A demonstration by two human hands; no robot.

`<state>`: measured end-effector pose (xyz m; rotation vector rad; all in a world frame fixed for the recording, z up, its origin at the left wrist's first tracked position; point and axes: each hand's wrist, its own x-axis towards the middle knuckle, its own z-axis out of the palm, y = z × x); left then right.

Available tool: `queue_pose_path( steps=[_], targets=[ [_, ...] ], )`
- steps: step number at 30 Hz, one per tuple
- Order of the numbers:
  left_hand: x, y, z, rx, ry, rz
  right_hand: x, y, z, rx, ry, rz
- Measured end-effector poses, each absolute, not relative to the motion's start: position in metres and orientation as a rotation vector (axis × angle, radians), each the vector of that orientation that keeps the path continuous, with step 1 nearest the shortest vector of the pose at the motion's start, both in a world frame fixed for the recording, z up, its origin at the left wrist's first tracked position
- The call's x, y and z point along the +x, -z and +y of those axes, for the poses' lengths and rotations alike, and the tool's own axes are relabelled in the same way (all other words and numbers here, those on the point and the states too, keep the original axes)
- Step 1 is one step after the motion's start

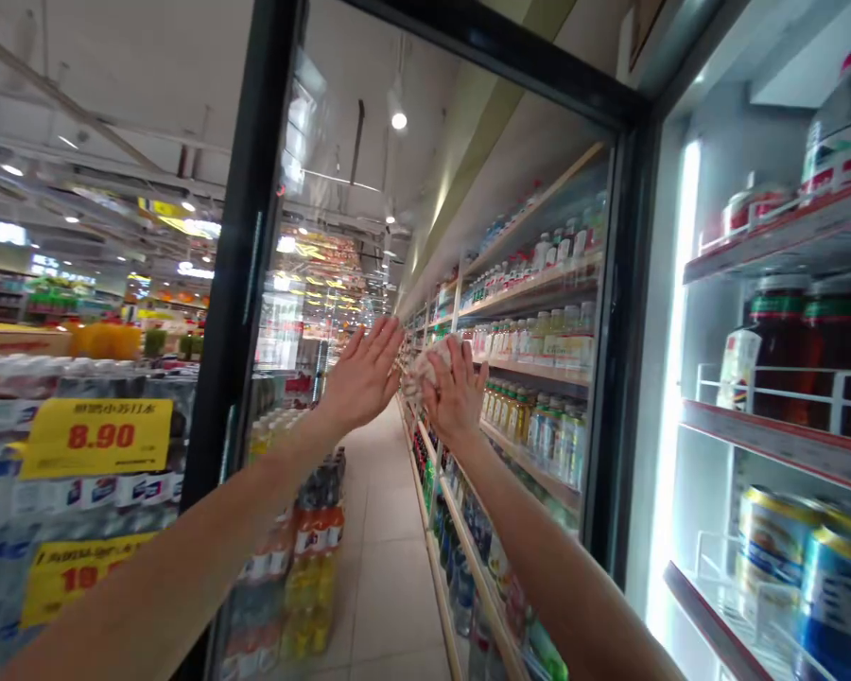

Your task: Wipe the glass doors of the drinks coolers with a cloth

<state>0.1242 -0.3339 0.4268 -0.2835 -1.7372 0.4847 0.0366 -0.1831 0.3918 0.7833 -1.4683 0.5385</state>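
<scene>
Cloth (412, 376) is covered by the right hand (458, 397), whose fingers are stretched out and parted across it; a flat palm seems to be used so that the soft bundle is kept pressed toward the glass rather than clutched. Whether any edge is pinched under the thumb cannot be told. Just beside it, at nine o'clock, the left hand (360, 378) is held bare, its fingers straight and slightly fanned; its palm is turned to the glass pane (411, 189), perhaps for steadying, though firm contact cannot be confirmed. The pane is bordered by a dark frame (239, 236), with one upright at ten o'clock and the other at three, where the lit cooler (720, 142) is left exposed because the door is swung open. Farther toward three, dark bottles (780, 345) are kept behind a wire rail (838, 407), likely so that slipping off is prevented; cans (772, 539) are set lower, at four o'clock. Stacked drinks (312, 577) are seen at seven, and a yellow price card (99, 435) is displayed at nine, faced outward presumably for easy reading.
</scene>
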Motion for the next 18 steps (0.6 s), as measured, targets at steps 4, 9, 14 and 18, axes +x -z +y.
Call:
queue_pose_path(
  steps=[4,9,14,18],
  targets=[
    [0.118,-0.422,-0.324,-0.16,-0.484,-1.71,-0.004,-0.395,-0.122,0.68,-0.531,-1.461],
    [0.115,-0.417,-0.316,-0.109,-0.441,-1.708,-0.048,-0.4,-0.053,0.225,-0.971,-1.42],
    [0.113,-0.417,-0.32,-0.14,-0.398,-1.703,-0.001,-0.39,-0.133,0.706,-0.719,-1.415],
    [0.11,-0.405,-0.316,-0.119,-0.381,-1.705,0.014,-0.376,-0.163,0.833,-0.521,-1.4]
  ],
)
